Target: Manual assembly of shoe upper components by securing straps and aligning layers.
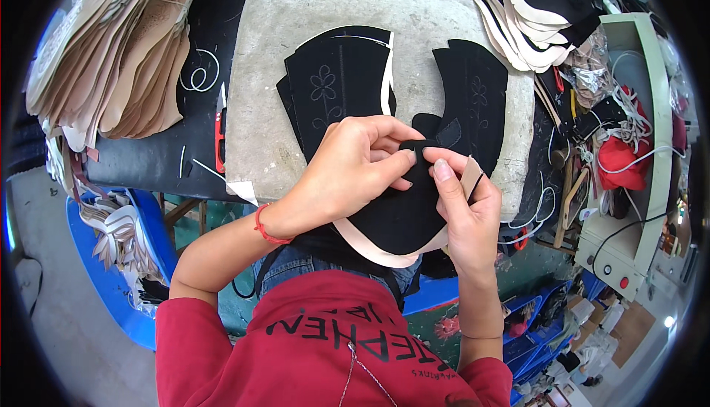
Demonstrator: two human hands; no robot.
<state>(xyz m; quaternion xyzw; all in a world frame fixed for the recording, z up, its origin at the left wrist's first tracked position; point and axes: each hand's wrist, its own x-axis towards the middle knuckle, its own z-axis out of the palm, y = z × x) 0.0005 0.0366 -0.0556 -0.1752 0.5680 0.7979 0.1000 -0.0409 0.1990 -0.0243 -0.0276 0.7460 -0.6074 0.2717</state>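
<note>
From where I stand, the person has both hands on a black, curved piece [399, 218], held over the near edge of a pale, stained slab [255, 89] and reaching toward the lap, with a cream border [372, 250] along its lower curve. The left hand [353, 161] pinches the piece's upper edge between thumb and fingertips; a red cord [268, 226] circles that wrist. Just beside it, the right hand [466, 198] is closed on the same edge, and a small tan piece [471, 176] shows between its fingers. Beyond the hands, more black pieces lie on the slab: a left stack [323, 74] with a stitched flower and a cream strip down one side, and a right piece [477, 85] with a similar flower. A red-handled cutter [220, 137] rests just left of the slab, near a big bundle of tan pieces [126, 52]. Well over to the right, red cloth [625, 161] sits among cords.
</note>
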